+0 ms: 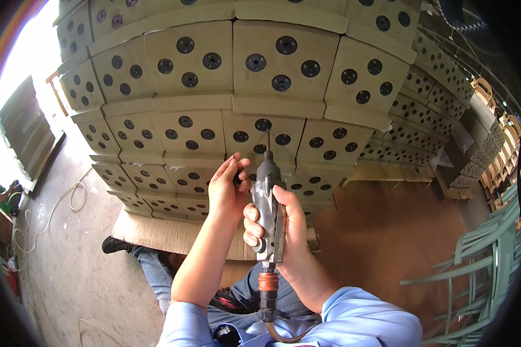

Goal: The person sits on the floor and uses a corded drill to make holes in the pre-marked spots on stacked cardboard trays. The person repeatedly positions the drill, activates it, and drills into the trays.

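Note:
My right hand [294,222] is wrapped around a grey air screwdriver [266,199], its body upright in the picture and its hose fitting toward me. The thin bit reaches to the upper black disc [263,124] on a beige seat-like panel [283,159]; I cannot tell whether it is seated in that disc. To the left of the tool, my left hand [227,188] has its fingers curled around a small black round part [238,176], mostly covered by the fingers. The tool body hides part of the panel and perhaps a lower disc.
Stacked beige panels [194,63], each with several black discs, rise before me on a cardboard sheet [156,231]. Pale hoses [78,199] trail over the concrete floor at left. Green metal frames [486,260] stand at right, with more stacks [440,92] behind.

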`<action>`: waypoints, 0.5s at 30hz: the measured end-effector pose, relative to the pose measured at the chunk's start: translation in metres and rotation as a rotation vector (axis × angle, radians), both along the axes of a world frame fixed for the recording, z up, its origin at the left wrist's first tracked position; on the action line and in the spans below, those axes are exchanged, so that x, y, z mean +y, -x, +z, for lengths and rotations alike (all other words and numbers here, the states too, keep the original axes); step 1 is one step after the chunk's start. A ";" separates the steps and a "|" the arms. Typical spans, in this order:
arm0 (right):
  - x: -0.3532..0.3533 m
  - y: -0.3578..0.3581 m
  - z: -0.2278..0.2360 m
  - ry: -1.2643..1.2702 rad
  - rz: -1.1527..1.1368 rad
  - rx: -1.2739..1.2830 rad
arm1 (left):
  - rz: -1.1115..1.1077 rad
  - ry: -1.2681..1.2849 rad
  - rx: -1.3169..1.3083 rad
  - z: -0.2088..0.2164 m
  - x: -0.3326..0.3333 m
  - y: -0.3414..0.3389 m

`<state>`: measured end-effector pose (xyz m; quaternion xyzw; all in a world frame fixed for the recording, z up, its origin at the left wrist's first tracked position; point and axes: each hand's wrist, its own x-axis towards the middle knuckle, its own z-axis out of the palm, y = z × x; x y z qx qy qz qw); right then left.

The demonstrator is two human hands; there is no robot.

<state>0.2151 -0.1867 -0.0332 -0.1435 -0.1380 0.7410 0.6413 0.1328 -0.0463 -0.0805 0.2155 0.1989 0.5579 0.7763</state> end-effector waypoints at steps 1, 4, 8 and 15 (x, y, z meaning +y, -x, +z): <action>-0.001 -0.002 0.000 0.005 0.004 0.001 | 0.003 0.007 0.003 -0.002 0.001 0.000; -0.020 -0.011 -0.011 0.039 0.091 -0.076 | 0.025 0.032 -0.001 -0.004 0.001 0.000; -0.047 -0.039 -0.044 0.075 0.155 -0.370 | 0.007 0.028 -0.012 -0.002 -0.001 -0.013; -0.068 -0.055 -0.051 0.121 0.205 -0.426 | -0.004 -0.009 0.043 0.005 -0.001 -0.010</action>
